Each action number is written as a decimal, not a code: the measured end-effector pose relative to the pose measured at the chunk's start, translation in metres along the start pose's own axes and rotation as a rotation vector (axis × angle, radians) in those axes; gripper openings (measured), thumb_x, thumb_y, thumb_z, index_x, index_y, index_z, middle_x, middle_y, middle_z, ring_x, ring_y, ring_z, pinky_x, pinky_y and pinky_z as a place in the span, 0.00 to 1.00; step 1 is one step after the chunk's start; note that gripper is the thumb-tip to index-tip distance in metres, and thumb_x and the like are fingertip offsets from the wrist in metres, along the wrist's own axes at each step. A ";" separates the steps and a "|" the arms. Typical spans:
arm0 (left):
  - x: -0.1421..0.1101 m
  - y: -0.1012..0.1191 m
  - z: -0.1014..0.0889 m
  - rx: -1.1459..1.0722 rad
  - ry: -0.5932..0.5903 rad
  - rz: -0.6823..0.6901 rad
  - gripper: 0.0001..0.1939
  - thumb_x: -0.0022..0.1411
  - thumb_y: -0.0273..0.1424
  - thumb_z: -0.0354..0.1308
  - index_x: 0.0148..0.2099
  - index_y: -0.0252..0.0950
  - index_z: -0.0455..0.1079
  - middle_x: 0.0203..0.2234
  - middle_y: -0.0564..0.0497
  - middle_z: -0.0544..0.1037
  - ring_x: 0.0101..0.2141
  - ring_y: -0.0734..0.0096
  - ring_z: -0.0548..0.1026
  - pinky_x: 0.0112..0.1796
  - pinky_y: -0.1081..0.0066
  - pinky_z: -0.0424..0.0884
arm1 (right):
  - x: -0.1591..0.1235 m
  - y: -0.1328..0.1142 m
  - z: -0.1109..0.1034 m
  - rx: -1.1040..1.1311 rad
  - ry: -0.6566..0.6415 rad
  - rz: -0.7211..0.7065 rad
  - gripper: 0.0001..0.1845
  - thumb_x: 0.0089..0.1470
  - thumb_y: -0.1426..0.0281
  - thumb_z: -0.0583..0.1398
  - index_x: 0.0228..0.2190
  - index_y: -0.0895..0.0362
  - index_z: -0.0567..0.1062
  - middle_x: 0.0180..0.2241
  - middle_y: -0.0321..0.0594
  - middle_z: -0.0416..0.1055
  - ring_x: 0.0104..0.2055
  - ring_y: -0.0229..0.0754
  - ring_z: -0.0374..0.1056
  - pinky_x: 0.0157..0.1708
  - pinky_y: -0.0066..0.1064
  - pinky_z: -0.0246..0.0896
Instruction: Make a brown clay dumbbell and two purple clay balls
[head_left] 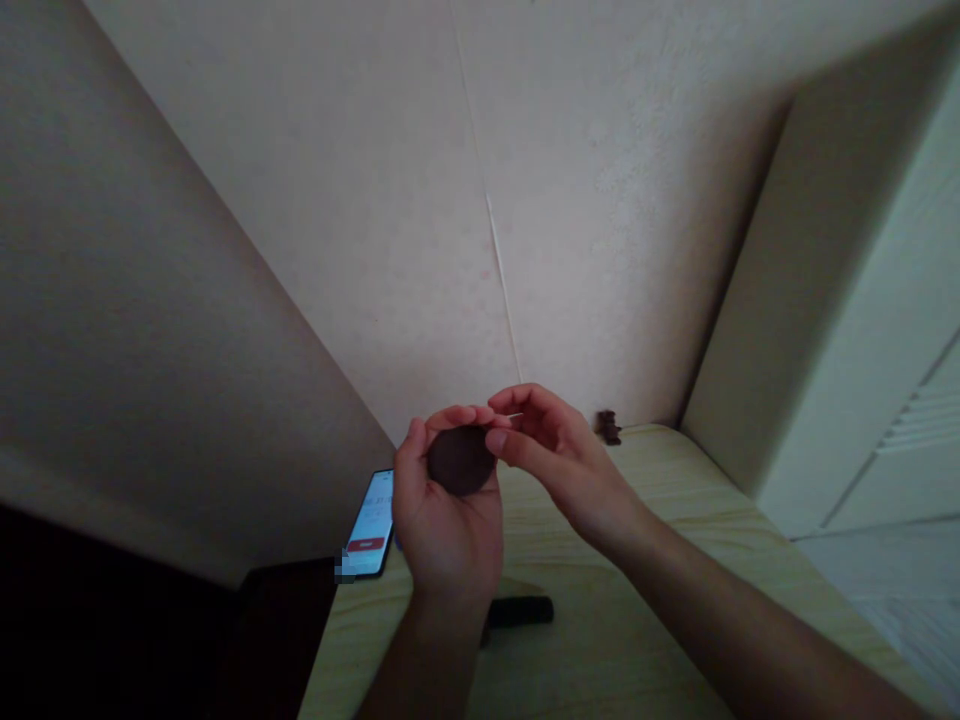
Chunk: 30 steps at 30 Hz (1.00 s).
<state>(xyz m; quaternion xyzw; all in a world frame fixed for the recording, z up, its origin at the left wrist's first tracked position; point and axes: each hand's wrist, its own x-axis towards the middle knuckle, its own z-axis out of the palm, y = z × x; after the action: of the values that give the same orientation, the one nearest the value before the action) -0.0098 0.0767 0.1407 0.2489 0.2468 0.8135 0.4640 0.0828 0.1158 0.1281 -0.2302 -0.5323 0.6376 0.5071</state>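
Observation:
A flat, round, dark brown disc (pixel 460 460) rests in the upturned palm of my left hand (pixel 454 525), whose fingers curl up around its far edge. My right hand (pixel 559 450) comes in from the right, its thumb pressed on the disc's right edge and its fingers bent near my left fingertips. The disc's material cannot be made out. A thin pale sliver shows between the right thumb and fingers; I cannot tell what it is. Below my hands, a black bar-shaped object (pixel 523 611) lies on the wooden table (pixel 615 600), partly hidden by my left wrist.
A phone (pixel 371 525) with a lit screen lies at the table's left edge, beside my left hand. At the back stands a small dark brown figure (pixel 609 427) close to the wall (pixel 420 250). A pale cabinet (pixel 840 300) rises on the right.

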 end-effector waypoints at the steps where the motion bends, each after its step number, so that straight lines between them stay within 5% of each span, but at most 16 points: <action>1: 0.000 0.000 0.000 -0.012 0.008 0.006 0.26 0.72 0.35 0.45 0.29 0.34 0.79 0.27 0.48 0.82 0.32 0.73 0.80 0.38 0.74 0.76 | 0.000 -0.002 -0.001 0.001 0.002 -0.004 0.23 0.44 0.58 0.71 0.38 0.54 0.71 0.38 0.38 0.73 0.41 0.41 0.69 0.39 0.34 0.66; 20: -0.007 -0.003 0.000 0.044 -0.090 -0.019 0.27 0.72 0.37 0.43 0.31 0.32 0.80 0.29 0.46 0.81 0.32 0.69 0.80 0.39 0.71 0.78 | 0.001 0.013 0.002 0.030 -0.083 0.011 0.26 0.43 0.65 0.74 0.40 0.54 0.69 0.34 0.34 0.72 0.34 0.37 0.69 0.35 0.32 0.67; 30: 0.007 0.005 -0.002 -0.090 0.076 0.006 0.18 0.69 0.30 0.48 0.33 0.33 0.78 0.32 0.48 0.83 0.37 0.69 0.82 0.46 0.68 0.77 | 0.003 0.000 -0.008 -0.114 0.096 -0.190 0.22 0.47 0.61 0.71 0.40 0.55 0.70 0.39 0.37 0.70 0.37 0.37 0.67 0.35 0.31 0.63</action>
<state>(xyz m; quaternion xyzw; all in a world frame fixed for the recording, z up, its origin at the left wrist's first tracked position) -0.0169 0.0804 0.1436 0.1975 0.2266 0.8341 0.4626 0.0884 0.1219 0.1257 -0.2374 -0.5621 0.5435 0.5764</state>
